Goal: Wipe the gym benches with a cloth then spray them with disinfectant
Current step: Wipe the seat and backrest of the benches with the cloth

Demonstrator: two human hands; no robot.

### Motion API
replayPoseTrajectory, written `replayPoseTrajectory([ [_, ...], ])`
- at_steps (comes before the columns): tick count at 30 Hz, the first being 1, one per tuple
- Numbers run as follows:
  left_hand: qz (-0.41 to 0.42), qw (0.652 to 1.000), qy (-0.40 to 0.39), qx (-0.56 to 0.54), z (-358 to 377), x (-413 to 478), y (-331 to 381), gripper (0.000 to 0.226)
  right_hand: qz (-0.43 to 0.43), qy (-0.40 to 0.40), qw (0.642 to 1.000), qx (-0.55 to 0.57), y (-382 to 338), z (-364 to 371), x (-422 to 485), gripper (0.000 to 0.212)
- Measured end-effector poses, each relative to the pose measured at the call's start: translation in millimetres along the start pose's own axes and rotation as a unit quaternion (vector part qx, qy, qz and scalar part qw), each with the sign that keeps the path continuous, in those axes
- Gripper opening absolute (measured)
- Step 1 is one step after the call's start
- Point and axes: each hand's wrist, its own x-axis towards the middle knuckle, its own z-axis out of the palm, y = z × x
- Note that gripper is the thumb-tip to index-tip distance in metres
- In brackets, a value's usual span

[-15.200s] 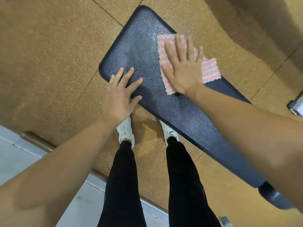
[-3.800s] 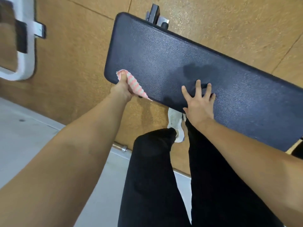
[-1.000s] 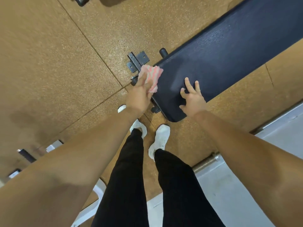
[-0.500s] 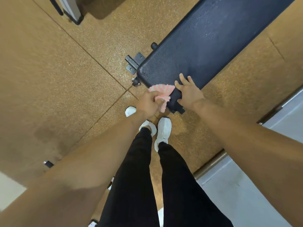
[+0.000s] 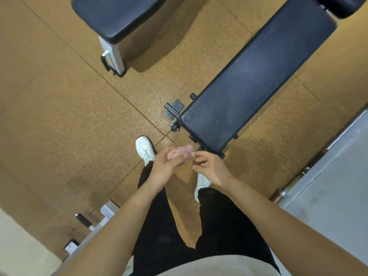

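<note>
Just off the near end of the dark padded bench [image 5: 249, 80], the left hand [image 5: 165, 166] has its grip closed round a bunched, blurred pink cloth [image 5: 179, 152]; the right hand [image 5: 211, 166] curls beside it, grip unclear.

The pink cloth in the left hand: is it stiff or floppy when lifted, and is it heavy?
Probably floppy: the cloth is crumpled into a small wad in the left hand. Likely light too: the whole wad fits within that one grip.

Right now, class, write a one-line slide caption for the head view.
Beside a dark bench, the left hand holds a bunched pink cloth, the right hand close by.
</note>
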Motion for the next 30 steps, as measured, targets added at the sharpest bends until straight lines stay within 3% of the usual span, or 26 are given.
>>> replayPoseTrajectory([
  [2, 0.002, 1.000, -0.015, -0.007, -16.1, -15.3, 16.3, 0.042, -0.033, -0.023, 0.998, 0.051, -43.2, 10.1, -8.7, 0.079],
  [4, 0.009, 1.000, -0.024, -0.010, -34.8, -24.0, 36.3, 0.027, -0.056, -0.035, 0.996, 0.065, -86.3, 20.4, -9.9, 0.084],
  [8, 0.049, 0.998, -0.009, 0.039, -91.4, -26.6, 89.7, 0.022, -0.063, -0.002, 0.998, 0.013, -167.5, 41.2, -2.9, 0.025],
  [10, 0.078, 0.996, 0.001, 0.046, -129.2, -25.8, 118.9, 0.025, -0.061, 0.018, 0.998, 0.027, -202.0, 54.8, 5.4, 0.010],
  [14, 0.131, 0.986, 0.061, 0.084, -213.2, -16.4, 163.0, 0.031, -0.059, 0.052, 0.995, 0.055, -268.7, 78.0, 25.4, 0.029],
  [18, 0.149, 0.973, 0.115, 0.133, -280.6, -0.1, 191.2, 0.015, -0.063, 0.058, 0.992, 0.089, -323.5, 91.2, 44.7, 0.014],
  [28, 0.062, 0.990, 0.118, -0.049, -338.8, 57.3, 284.7, 0.021, -0.080, 0.129, 0.986, 0.070, -418.9, 76.6, 143.5, 0.048],
  [30, 0.064, 0.989, 0.125, -0.052, -346.1, 82.7, 306.6, 0.020, -0.065, 0.141, 0.987, 0.051, -434.2, 71.4, 172.9, 0.042],
])
